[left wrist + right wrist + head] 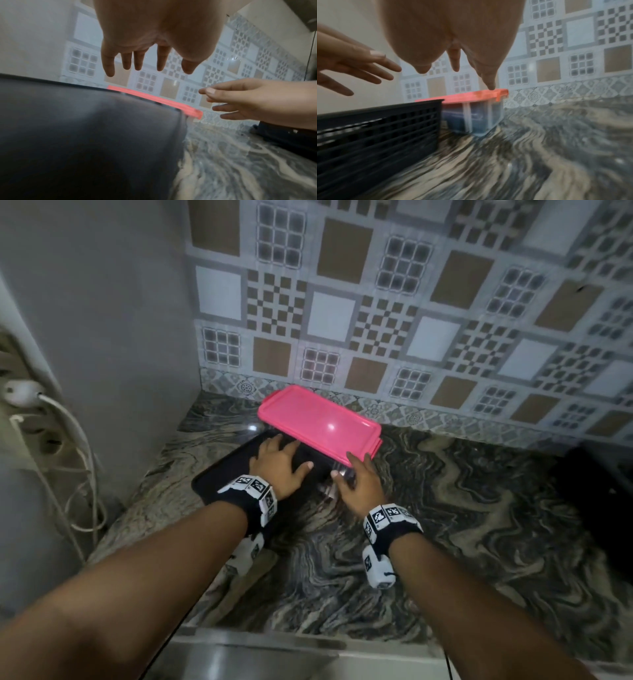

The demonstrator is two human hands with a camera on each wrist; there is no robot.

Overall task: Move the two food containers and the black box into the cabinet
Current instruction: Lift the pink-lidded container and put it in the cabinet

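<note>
A clear food container with a pink lid stands on the marble counter near the tiled wall. Its clear ribbed body shows in the right wrist view. Just left of it and nearer to me sits the black box, which has latticed walls. My left hand hovers over the black box with straight, spread fingers and holds nothing. My right hand is open at the container's near right corner, one fingertip at the pink lid's edge. A second container is not discernible.
A grey panel rises left of the box. A power strip with white cables hangs further left. A dark object sits at the counter's right. The patterned counter stretches between, with a steel edge at the front.
</note>
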